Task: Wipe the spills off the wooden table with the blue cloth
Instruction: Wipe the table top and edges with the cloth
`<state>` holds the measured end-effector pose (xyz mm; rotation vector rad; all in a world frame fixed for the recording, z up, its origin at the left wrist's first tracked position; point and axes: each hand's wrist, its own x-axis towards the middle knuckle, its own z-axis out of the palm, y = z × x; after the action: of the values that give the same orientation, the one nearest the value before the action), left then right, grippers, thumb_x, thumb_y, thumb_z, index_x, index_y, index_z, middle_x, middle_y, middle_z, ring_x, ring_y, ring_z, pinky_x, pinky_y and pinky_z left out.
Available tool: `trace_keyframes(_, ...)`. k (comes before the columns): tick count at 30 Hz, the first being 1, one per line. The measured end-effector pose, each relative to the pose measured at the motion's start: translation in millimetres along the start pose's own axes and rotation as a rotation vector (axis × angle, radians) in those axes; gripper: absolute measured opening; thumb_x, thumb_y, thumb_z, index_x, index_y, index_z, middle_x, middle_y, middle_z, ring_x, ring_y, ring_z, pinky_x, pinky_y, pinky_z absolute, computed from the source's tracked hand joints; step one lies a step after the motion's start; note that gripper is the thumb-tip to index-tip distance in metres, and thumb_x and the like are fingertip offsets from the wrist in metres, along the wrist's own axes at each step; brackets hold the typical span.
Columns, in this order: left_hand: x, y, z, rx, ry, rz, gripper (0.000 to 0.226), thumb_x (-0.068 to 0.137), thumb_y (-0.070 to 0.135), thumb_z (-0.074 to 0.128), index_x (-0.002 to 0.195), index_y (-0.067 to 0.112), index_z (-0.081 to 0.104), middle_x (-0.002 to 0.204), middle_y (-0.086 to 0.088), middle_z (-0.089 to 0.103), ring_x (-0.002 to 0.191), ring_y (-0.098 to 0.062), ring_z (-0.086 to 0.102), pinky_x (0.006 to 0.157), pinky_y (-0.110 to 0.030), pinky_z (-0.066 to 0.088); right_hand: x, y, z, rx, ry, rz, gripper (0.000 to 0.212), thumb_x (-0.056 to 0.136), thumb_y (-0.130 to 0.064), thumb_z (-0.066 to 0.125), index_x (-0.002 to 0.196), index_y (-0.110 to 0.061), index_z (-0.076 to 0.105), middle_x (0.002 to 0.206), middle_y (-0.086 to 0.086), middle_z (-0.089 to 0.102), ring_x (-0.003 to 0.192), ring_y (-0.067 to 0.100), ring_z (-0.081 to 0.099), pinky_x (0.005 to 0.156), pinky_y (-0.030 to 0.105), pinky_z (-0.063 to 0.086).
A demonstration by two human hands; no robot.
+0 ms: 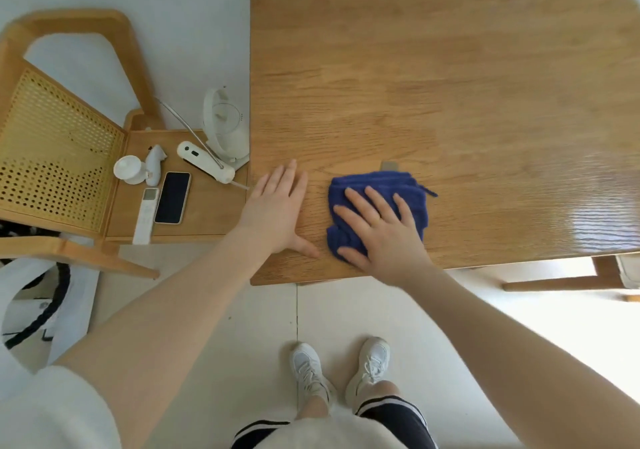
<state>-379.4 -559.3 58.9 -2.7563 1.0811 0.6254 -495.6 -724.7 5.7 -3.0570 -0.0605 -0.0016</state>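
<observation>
My right hand [381, 230] lies flat on the cloth [377, 206], fingers [360, 202] spread wide and pressing down rather than gripping; the palm hides the middle of the cloth, and its bunched folds show all round. The cloth sits on the bench [450, 84] near the front edge, toward the left corner. A small grey patch [389, 165] peeps out just behind the cloth, too small to make out. My left hand [277, 213] rests flat on the bare wood just beside the cloth, not touching it, fingers together and straight, thumb out, holding nothing. I can see no clear spill; glare whitens the bench's right end. On the chair [69, 157] seat to the left lie a phone [172, 197], face dark, a remote [145, 216] and white gadgets [207, 157]; no writing on them is legible. A bag [41, 310] is cut off at the left edge.
</observation>
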Motion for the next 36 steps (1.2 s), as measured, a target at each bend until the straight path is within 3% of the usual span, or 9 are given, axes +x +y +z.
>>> trace_keyframes(6,3,-1,2,-0.058,-0.029,-0.014,0.135,0.055,0.071,0.068,0.148,0.015,-0.012,0.156,-0.008,-0.019,0.145,-0.021,-0.010,0.115,-0.032,-0.005,63,46,-10,0.073,-0.056,0.273,0.063,0.089,-0.060,0.033,0.145,-0.033,0.022,0.157,-0.005,0.013,0.145,0.022,0.007,0.113,0.051,-0.001)
trace_keyframes(9,1,2,1,-0.078,-0.041,-0.030,0.136,0.054,0.069,0.071,0.148,0.016,-0.012,0.156,-0.007,-0.020,0.145,-0.020,-0.011,0.115,-0.031,-0.005,59,40,-11,0.081,-0.041,0.295,0.062,0.090,-0.057,0.033,0.145,-0.029,0.023,0.157,-0.003,0.013,0.145,0.023,0.006,0.113,0.051,-0.002)
trace_keyframes(14,1,3,-2,-0.109,-0.050,-0.043,0.134,0.056,0.066,0.073,0.148,0.017,-0.010,0.156,-0.006,-0.020,0.145,-0.020,-0.011,0.116,-0.033,-0.001,-1,-5,-7,0.012,-0.094,-0.012,0.061,0.085,-0.056,0.031,0.136,-0.025,0.042,0.149,0.002,0.037,0.138,0.029,0.030,0.108,0.054,0.012)
trace_keyframes(18,1,-6,-10,-0.276,-0.122,-0.016,0.113,0.072,0.049,0.072,0.149,0.019,-0.004,0.156,0.002,-0.019,0.144,-0.014,-0.012,0.116,-0.030,0.005,10,-4,-9,0.011,-0.129,-0.169,0.058,0.085,-0.057,0.032,0.133,-0.029,0.045,0.147,-0.001,0.039,0.136,0.026,0.035,0.107,0.053,0.015)
trace_keyframes(22,-16,-32,-3,-0.458,0.091,-0.082,0.071,0.089,0.015,0.055,0.149,0.020,0.016,0.158,0.005,0.000,0.145,-0.014,0.004,0.117,-0.030,0.010,50,-10,-12,0.056,-0.152,-0.063,0.061,0.090,-0.057,0.029,0.145,-0.031,0.024,0.157,-0.003,0.014,0.145,0.024,0.008,0.112,0.054,0.000)
trace_keyframes(24,-29,-42,7,-0.517,0.227,-0.174,0.064,0.089,0.009,0.052,0.147,0.018,0.025,0.157,0.003,0.010,0.144,-0.016,0.012,0.117,-0.033,0.015,52,-27,-8,0.066,-0.130,0.027,0.063,0.092,-0.054,0.033,0.147,-0.027,0.018,0.158,-0.001,0.005,0.145,0.026,0.000,0.111,0.055,-0.006)
trace_keyframes(27,-43,-50,20,-0.548,0.313,-0.244,0.060,0.087,0.009,0.054,0.143,0.015,0.034,0.154,-0.002,0.023,0.141,-0.020,0.022,0.116,-0.035,0.019,49,-64,-4,0.085,-0.105,0.044,0.064,0.092,-0.052,0.036,0.147,-0.022,0.020,0.158,0.003,0.008,0.145,0.029,0.000,0.110,0.057,-0.007)
trace_keyframes(31,-47,-53,16,-0.544,0.346,-0.226,0.056,0.089,0.003,0.048,0.143,0.013,0.034,0.153,-0.002,0.027,0.140,-0.018,0.025,0.110,-0.025,0.019,51,-115,4,0.063,-0.110,-0.003,0.062,0.091,-0.053,0.035,0.144,-0.021,0.028,0.156,0.005,0.018,0.144,0.030,0.010,0.111,0.058,-0.001)
trace_keyframes(36,-29,-39,4,-0.530,0.335,-0.128,0.053,0.094,0.004,0.040,0.144,0.016,0.030,0.154,0.002,0.023,0.141,-0.012,0.022,0.106,-0.018,0.016,38,-117,10,0.069,-0.027,-0.002,0.059,0.085,-0.053,0.028,0.133,-0.024,0.047,0.143,0.001,0.045,0.134,0.026,0.039,0.109,0.052,0.016)
